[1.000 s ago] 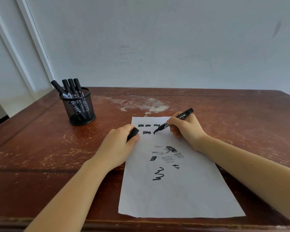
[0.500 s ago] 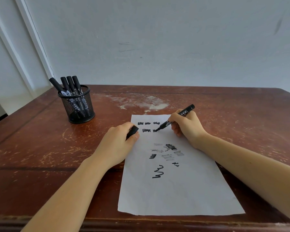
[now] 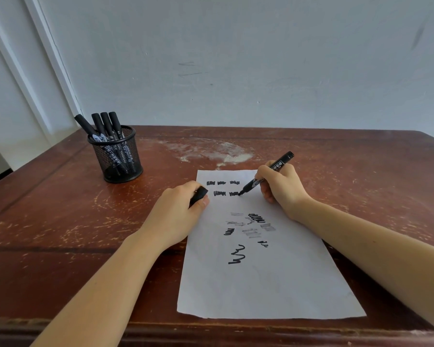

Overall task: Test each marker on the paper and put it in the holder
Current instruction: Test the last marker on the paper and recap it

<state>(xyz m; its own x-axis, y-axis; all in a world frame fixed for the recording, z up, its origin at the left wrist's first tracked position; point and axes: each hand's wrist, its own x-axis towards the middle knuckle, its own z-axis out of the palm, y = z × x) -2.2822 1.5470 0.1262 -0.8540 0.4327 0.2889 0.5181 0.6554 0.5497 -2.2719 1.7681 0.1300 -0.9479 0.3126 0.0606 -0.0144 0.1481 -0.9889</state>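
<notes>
A white sheet of paper [image 3: 266,279] lies on the wooden table, covered with black and grey test scribbles. My right hand [image 3: 282,187] grips an uncapped black marker [image 3: 266,174], its tip touching the paper at the end of the second row of scribbles. My left hand [image 3: 178,211] rests on the paper's left edge and is closed around the marker's black cap [image 3: 198,193]. A black mesh holder [image 3: 115,156] stands at the far left of the table with several capped black markers [image 3: 103,126] upright in it.
The table [image 3: 60,221] is scratched dark red wood with a pale worn patch [image 3: 216,151] beyond the paper. A grey wall rises right behind the table. A white door frame [image 3: 48,58] runs down at the left.
The marker tip has moved slightly along the second row, which has grown a little. My left hand stays on the paper with the cap. The view shifted slightly.
</notes>
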